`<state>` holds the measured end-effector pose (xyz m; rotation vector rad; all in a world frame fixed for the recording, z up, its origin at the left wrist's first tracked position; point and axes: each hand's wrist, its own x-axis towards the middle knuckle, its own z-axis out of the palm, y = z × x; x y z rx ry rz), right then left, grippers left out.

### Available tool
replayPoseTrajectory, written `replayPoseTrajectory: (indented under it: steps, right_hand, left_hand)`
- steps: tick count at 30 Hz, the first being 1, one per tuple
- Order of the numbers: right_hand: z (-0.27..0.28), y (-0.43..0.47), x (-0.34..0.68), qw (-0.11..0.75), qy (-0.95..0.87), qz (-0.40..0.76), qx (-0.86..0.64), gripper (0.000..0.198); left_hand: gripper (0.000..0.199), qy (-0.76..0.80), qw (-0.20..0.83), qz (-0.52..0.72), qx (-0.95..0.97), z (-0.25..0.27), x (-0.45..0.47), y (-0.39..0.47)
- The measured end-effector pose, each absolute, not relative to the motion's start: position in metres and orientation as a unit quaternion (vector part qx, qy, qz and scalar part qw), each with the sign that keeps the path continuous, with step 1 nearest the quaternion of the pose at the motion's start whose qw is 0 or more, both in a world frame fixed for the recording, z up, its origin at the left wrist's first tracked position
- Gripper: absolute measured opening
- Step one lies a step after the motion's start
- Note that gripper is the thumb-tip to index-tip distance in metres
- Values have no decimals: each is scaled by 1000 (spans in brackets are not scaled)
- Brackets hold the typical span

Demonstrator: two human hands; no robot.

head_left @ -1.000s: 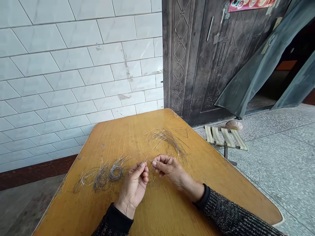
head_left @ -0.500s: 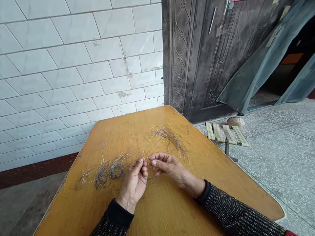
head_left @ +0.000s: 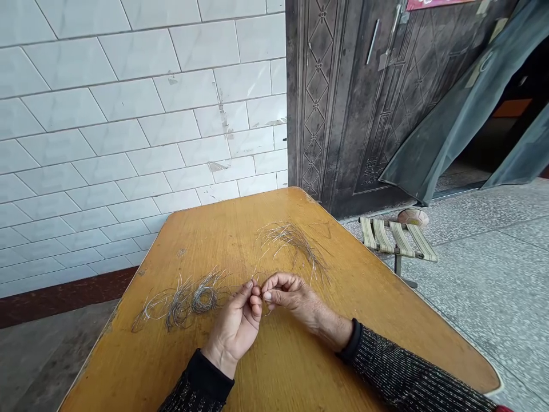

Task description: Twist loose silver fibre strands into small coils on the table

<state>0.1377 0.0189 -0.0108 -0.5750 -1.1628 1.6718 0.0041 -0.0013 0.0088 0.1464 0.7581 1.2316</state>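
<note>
My left hand (head_left: 240,317) is closed in a pinch on a thin wire (head_left: 256,273), whose end pokes up above the fingertips. Close against it, my right hand (head_left: 295,300) pinches the same fine wire between thumb and forefinger; part of a loop shows below the fingers. Left of my hands lie coiled wire bundles (head_left: 205,297), silvery and grey, with loose ends sticking out. Beyond my right hand, a spread bunch of loose wires (head_left: 294,240) lies on the wooden table (head_left: 291,366). The fingers hide most of the held wire.
A white tiled wall (head_left: 141,143) borders the table's far left side. A dark patterned door (head_left: 355,114) stands behind, beside a grey-green curtain (head_left: 450,126). To the right, a folding stool (head_left: 398,239) with striped straps stands on the speckled floor, a ball (head_left: 413,217) just behind it.
My right hand has closed its fingers into a pinch and come right up against my left fingertips. The view has shifted slightly.
</note>
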Motion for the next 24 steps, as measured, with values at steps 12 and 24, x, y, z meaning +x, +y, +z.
replayPoseTrajectory:
  steps: [12, 24]
  right_hand:
    - [-4, 19, 142, 472, -500, 668, -284, 32]
    - [-3, 23, 145, 483, -476, 643, -356, 40]
  left_hand:
    - [10, 330, 708, 591, 202, 0, 1, 0]
    - [28, 397, 623, 586, 333, 7, -11, 6]
